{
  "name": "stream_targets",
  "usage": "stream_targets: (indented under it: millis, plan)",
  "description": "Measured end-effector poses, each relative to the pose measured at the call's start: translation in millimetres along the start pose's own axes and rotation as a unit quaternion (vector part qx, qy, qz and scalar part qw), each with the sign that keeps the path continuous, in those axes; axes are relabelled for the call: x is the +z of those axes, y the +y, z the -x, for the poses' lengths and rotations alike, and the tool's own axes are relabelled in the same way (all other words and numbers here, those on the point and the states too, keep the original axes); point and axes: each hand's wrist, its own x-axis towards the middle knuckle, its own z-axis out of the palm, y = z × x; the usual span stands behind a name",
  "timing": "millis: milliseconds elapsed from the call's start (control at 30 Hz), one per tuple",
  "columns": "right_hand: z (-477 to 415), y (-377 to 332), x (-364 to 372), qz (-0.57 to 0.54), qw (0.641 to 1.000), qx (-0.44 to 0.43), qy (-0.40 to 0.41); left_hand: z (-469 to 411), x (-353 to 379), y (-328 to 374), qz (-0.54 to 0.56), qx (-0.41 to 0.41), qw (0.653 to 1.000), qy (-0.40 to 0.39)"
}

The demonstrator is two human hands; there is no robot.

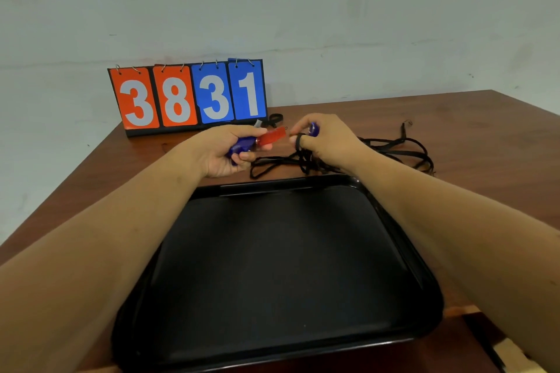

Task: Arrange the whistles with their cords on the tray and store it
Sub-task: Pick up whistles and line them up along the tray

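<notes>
Head view: left hand (pixel 222 150) half-hides red whistle (pixel 273 136), right hand (pixel 328 139) a blue whistle (pixel 314 129).

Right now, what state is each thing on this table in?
left hand: grips the blue whistle and red whistle.
right hand: holds a second blue whistle.
tray: flat on the table, no whistles in it.
cords: tangled beyond the tray, one loop round a right-hand finger.
scoreboard: upright, showing 38 and 31.
</notes>
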Motion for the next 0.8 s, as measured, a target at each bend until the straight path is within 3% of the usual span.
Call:
stream_targets:
  millis: [67,133,200,333,467,800]
  plan:
    - [0.2,8.7,-12.1,0.058,0.997,0.041,-0.033,0.6,-5.3,-0.9,0.026,0.008,0.999,0.03]
    - [3.7,12.3,-26.9,0.133,0.978,0.085,-0.135,-0.4,-10.8,-2.2,0.051,0.013,0.997,0.053]
    - [6.6,12.0,-42.3,0.128,0.972,0.108,-0.168,-2.2,-14.4,-2.6,0.061,0.008,0.996,0.068]
    - [-1.5,12.0,-58.5,-0.007,0.989,0.135,-0.059,-7.4,-14.9,-1.1,0.072,0.004,0.995,0.074]
    - [-35.7,32.3,-46.2,0.125,0.983,0.12,0.065,-16.6,-18.9,-0.3,0.083,0.006,0.993,0.088]
    - [-106.5,78.6,-11.2,0.324,0.938,0.101,-0.071,-29.0,-46.5,4.6,0.105,0.007,0.989,0.103]
